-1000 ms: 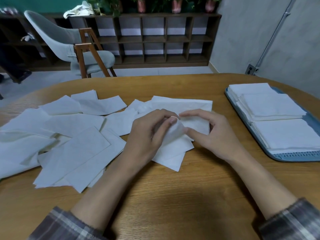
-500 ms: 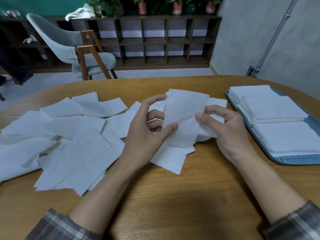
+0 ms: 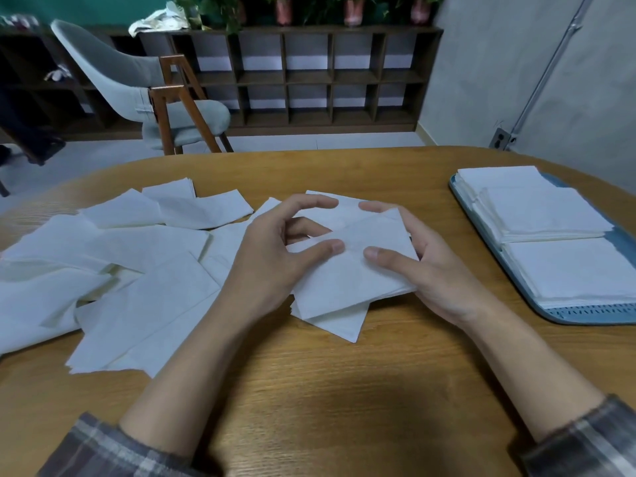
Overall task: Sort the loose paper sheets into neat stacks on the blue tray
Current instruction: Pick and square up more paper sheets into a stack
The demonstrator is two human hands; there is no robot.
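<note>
Lower and flatter than half a second ago, the sheet sits just left of the blue tray. In the head view, the left hand and right hand each pinch it, thumb on top. Loose sheets lie farther left; neat stacks rest on the tray.

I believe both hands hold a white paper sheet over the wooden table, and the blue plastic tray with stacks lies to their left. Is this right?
Not quite. The head view shows the blue plastic tray to their right, not left. The rest holds: the left hand and right hand hold the white paper sheet over the wooden table.
</note>
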